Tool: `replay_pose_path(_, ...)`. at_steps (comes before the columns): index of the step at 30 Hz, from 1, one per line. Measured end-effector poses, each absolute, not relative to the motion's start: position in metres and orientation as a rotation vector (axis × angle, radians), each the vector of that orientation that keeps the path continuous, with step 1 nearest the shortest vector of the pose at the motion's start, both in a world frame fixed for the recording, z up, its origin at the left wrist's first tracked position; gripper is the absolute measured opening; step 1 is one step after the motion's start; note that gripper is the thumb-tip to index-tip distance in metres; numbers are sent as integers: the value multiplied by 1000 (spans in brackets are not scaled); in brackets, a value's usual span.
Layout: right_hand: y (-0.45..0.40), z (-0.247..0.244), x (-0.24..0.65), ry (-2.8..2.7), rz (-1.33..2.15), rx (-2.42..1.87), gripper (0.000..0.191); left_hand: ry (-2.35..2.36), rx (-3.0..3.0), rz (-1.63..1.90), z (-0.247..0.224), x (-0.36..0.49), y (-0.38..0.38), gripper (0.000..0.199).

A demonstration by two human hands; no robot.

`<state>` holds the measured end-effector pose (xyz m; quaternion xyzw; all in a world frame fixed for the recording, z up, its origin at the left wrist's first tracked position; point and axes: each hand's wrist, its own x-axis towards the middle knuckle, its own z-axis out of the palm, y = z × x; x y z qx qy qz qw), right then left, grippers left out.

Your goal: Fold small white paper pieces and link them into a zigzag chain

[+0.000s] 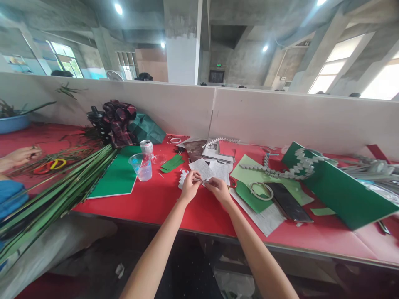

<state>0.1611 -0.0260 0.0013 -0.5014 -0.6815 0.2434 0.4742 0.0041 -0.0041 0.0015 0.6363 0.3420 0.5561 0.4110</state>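
My left hand (190,186) and my right hand (218,189) meet above the red table, fingertips pinched close together. Between them is a small piece of paper (203,181), partly covered by the fingers; its exact fold cannot be made out. Just beyond the hands lie printed paper sheets (202,170). A white folded-paper piece (182,179) rests beside my left hand. Past my right hand, a zigzag chain of folded paper (282,172) runs over light green paper (254,164) toward a standing green board (346,189).
On the left are a plastic cup (144,169), a can (147,147), a green board (116,178) and long green leaves (71,176). Another person's hand (25,157) is near scissors (50,166). Rightward lie a phone (289,201) and a white ring (261,191). A low partition (264,112) stands behind.
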Motion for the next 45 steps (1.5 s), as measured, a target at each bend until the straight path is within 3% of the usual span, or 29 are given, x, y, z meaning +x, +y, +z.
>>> replay_pose_path(6, -25, 0, 164, -1719, 531, -1262, 26, 925, 1575, 1421, 0, 3, -3, 23)
replay_pose_path(14, -33, 9, 162, -1809, 726, -1085, 30, 933, 1442, 1350, 1, -1, -2, 30)
replay_pose_path(20, -31, 7, 161, -1729, 657, -1108, 19, 797, 1453, 1208, -2, 3, -3, 32)
replay_pose_path(39, -23, -5, 168, -1640, 537, -1195, 22, 547, 1325, 1038, 8, 4, -16, 64)
replay_pose_path(45, -23, -6, 169, -1707, 505, -1193, 23, 583, 1364, 1066, 4, 5, -13, 64)
